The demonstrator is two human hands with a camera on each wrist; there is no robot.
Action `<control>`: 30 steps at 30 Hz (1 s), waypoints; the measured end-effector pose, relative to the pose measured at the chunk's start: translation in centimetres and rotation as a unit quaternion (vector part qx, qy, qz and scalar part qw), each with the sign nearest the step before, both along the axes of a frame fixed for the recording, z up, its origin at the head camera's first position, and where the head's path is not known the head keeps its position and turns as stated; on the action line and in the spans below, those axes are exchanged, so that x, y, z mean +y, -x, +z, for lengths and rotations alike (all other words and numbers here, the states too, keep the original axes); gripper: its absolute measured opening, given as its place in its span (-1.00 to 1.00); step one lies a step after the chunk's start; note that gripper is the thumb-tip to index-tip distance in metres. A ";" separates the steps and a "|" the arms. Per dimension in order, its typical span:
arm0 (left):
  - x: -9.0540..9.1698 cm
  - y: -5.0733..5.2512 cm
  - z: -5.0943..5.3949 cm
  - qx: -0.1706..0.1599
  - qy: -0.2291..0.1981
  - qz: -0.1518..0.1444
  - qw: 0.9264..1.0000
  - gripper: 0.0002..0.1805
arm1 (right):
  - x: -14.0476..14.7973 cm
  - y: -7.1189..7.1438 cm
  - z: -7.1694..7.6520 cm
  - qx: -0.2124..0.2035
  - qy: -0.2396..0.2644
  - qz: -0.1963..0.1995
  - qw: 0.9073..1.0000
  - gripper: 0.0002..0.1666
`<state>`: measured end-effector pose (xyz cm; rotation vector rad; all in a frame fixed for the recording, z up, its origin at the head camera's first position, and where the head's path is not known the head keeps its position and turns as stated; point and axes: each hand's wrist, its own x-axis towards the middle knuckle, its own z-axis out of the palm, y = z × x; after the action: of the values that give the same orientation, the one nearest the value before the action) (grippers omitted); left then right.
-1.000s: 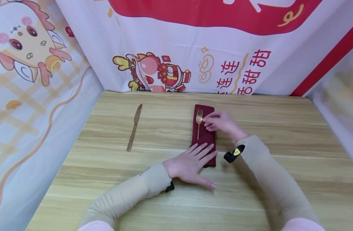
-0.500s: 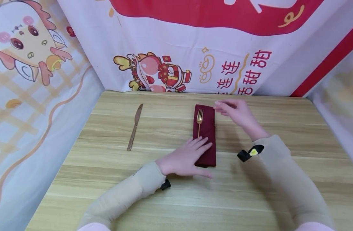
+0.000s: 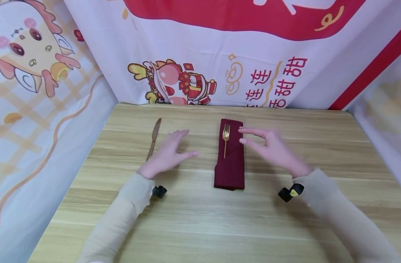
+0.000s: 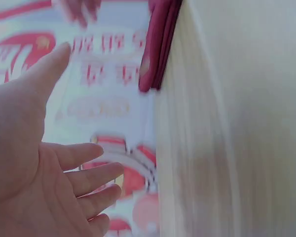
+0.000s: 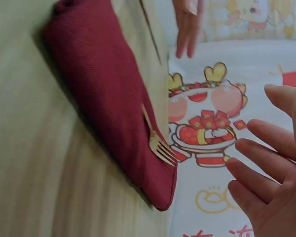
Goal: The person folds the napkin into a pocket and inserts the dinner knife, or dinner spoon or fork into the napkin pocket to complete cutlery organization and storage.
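Note:
A dark red folded napkin (image 3: 234, 171) lies lengthwise on the wooden table. On its upper part rests a gold fork (image 3: 226, 137), tines toward the far edge; whether the handle's end is tucked into a fold I cannot tell. My right hand (image 3: 274, 151) hovers at the napkin's right side, fingers spread and holding nothing. To the left, a rose-gold knife (image 3: 155, 131) lies on the wood, its handle's lower end hidden behind my left hand (image 3: 167, 153). That hand is in the air with its fingers extended, as the left wrist view also shows.
The wooden table (image 3: 200, 226) ends at a printed white and red cloth (image 3: 220, 44) hanging behind it. Another patterned cloth (image 3: 23, 120) hangs along the left side.
My left hand has lifted off the napkin and moved left toward the knife. My right hand has left the fork's side and drawn back to the right. Fork and napkin stay put.

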<state>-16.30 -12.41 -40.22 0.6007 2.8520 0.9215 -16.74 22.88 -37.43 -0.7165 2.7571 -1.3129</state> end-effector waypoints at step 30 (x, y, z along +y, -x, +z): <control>-11.0 0.4 -0.5 -0.043 -0.024 0.144 0.988 0.03 | -4.3 -5.8 -7.0 0.073 -0.270 0.270 0.921 0.04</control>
<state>-16.70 -23.38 -40.68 0.1472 2.8932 1.0294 -10.92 18.56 -44.40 -1.4019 2.5271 -0.3854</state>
